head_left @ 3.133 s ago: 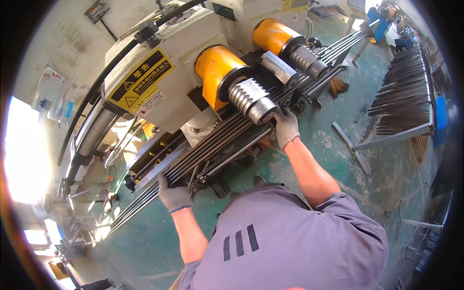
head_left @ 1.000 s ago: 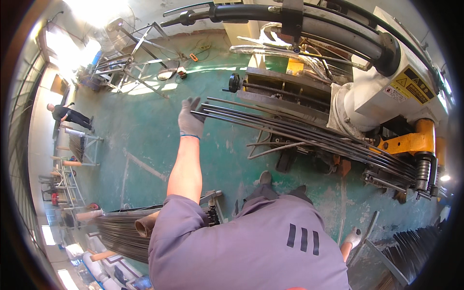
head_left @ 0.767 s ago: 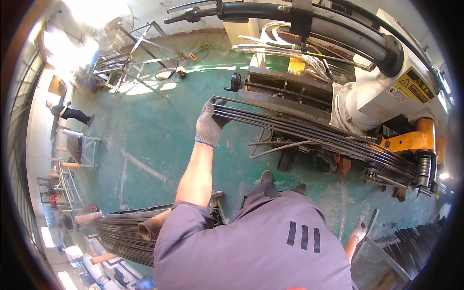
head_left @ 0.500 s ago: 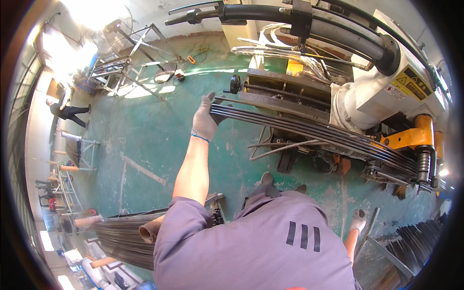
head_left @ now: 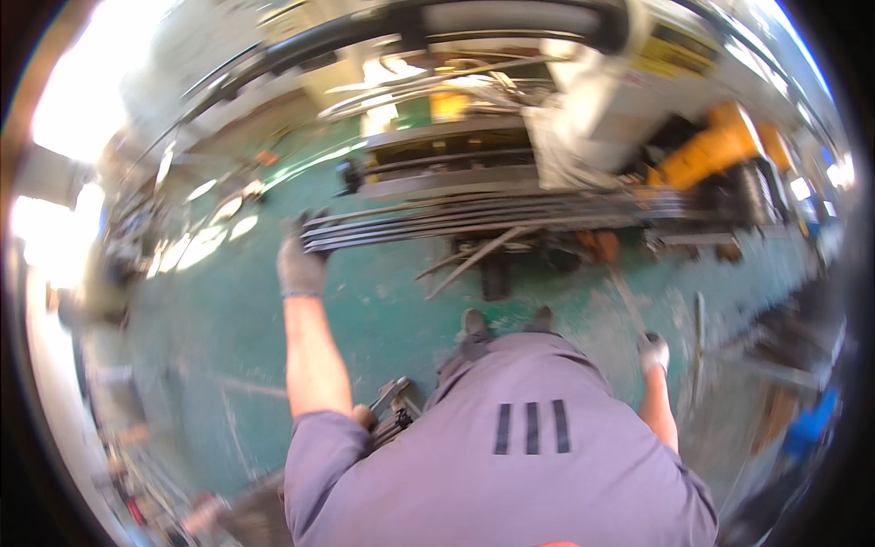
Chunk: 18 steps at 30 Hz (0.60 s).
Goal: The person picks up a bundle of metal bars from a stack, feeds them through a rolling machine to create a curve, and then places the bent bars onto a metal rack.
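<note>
My left hand (head_left: 302, 263), in a pale knit glove, stood at the near ends of a bundle of slim metal rods (head_left: 437, 221), well to the left of the machine's orange arm (head_left: 706, 157). The rods' long axis ran crosswise in front of me, from my left palm toward the underside of the orange arm, the left ends slightly closer to my body. My left hand was the nearer one by far, touching the ends with its darkened fingers bent behind them; blur hid whether they gripped. My right hand (head_left: 653, 352), also gloved, hung on my side of the orange arm, well apart from the rods, its fingers partly curled; I could see nothing in it, but could not tell whether it was empty.

The rods were straight and smooth, dark toward the orange arm and shining in pale streaks toward my glove, laid side by side with narrow gaps. Left of the orange arm and beyond the rods stretched a flat-edged steel rail (head_left: 451, 187); a ribbed dark cylinder (head_left: 755, 190) sat just to the arm's right. Leftward and below it, thin bent bars (head_left: 483, 260) jutted toward me over a scuffed green floor (head_left: 383, 314). Three black stripes crossed the soft mauve-grey cloth of my shirt (head_left: 583, 497), nearer me than the arm.
</note>
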Motion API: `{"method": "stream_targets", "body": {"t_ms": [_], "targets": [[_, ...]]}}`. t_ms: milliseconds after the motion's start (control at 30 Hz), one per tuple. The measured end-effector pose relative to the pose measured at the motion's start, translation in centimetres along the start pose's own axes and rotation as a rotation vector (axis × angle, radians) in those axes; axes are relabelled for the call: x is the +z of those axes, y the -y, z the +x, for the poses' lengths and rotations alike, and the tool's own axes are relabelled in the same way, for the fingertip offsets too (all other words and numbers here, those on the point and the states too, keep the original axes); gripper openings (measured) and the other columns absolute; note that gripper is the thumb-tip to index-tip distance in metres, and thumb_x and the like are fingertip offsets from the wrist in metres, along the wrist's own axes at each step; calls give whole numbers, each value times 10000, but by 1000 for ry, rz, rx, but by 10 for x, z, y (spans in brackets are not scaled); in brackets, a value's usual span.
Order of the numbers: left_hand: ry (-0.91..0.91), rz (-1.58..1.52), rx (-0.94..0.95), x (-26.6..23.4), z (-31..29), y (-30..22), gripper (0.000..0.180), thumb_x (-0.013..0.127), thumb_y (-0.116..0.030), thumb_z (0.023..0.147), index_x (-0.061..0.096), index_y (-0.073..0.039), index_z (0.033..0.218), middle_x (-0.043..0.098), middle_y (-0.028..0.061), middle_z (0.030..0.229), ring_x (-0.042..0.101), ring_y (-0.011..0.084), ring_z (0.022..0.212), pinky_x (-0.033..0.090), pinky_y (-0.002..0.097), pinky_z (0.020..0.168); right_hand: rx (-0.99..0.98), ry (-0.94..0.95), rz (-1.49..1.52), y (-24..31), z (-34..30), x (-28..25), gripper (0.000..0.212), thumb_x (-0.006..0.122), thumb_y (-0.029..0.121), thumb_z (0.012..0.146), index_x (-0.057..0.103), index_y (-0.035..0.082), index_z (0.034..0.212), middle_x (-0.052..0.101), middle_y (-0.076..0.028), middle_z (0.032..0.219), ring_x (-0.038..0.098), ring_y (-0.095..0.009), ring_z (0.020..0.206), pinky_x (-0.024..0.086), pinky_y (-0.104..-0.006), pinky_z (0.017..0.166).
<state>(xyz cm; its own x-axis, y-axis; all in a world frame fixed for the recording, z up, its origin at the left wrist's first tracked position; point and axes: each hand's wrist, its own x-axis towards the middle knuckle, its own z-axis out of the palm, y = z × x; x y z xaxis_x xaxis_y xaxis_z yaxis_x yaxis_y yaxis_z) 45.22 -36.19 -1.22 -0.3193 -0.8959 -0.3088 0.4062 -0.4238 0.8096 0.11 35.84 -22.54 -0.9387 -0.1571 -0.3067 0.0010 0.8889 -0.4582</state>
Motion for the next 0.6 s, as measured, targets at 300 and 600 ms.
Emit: {"method": "stream_targets", "body": {"t_ms": [300, 600], "targets": [[117, 251, -14, 15, -13, 3, 542, 499, -450, 1138, 569, 17, 1405, 695, 227, 1341, 713, 332, 1158, 631, 460, 936, 196, -85, 85, 18, -58, -24, 358, 748, 308, 925, 792, 11, 1121, 805, -133, 953, 753, -233, 893, 569, -375, 846], [220, 444, -67, 20, -23, -11, 558, 474, -483, 1138, 554, 19, 1369, 689, 206, 1284, 726, 335, 1110, 655, 479, 908, 168, 100, -25, 69, -57, -24, 441, 718, 344, 938, 766, 28, 1241, 789, -203, 1145, 756, -286, 1077, 557, -386, 956]]}}
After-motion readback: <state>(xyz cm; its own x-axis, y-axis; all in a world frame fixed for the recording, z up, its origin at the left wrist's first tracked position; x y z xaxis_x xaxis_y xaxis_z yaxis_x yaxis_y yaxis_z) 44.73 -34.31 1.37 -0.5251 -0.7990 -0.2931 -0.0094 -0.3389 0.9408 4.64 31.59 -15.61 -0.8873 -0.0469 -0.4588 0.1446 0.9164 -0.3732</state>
